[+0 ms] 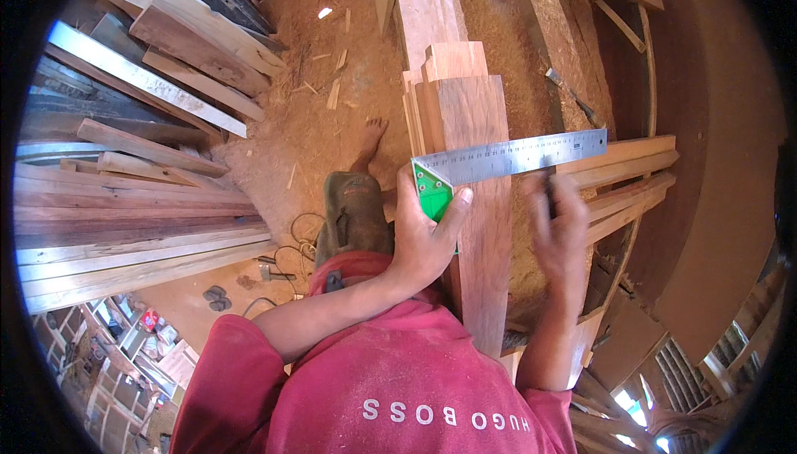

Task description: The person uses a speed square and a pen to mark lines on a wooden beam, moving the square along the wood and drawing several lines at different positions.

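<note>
My left hand (423, 230) grips the green stock of a try square (531, 155), thumb on one side and fingers on the other. Its steel ruled blade lies across a reddish-brown wooden board (481, 246) and sticks out past the right edge. Just below the blade's free part is my right hand (556, 213), fingers curled and smeared by motion. A dark, thin thing seems to be in its fingers, too blurred to name. Behind the board stand shorter wood pieces (455, 61) with stepped ends.
Stacked planks (133, 213) fill the left side, with more boards (174, 47) leaning farther back. At the right, several timbers (631, 163) jut toward the board. A chisel-like tool (573, 95) lies beyond the blade. Cords (303, 242) and wood scraps lie on the sawdust-covered floor (307, 105).
</note>
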Demonstrator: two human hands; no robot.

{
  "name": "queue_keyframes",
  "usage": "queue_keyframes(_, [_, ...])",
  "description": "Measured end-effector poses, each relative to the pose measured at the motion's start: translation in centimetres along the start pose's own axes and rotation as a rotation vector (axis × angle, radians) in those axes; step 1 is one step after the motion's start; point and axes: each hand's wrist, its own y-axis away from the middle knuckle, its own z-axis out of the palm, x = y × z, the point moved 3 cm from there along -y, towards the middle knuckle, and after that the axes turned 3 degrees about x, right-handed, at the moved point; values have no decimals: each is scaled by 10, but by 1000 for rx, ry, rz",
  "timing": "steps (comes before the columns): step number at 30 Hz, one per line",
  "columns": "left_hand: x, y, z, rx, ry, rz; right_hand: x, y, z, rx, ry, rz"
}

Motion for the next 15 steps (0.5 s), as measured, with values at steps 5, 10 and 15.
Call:
queue_keyframes(5, [9, -11, 2, -8, -24, 21, -15, 20, 17, -55, -46, 48])
queue_keyframes(10, [9, -28, -2, 30, -100, 37, -22, 16, 15, -92, 4, 55])
queue_keyframes(15, [13, -27, 1, -5, -99, -15, -17, 16, 17, 0, -61, -104])
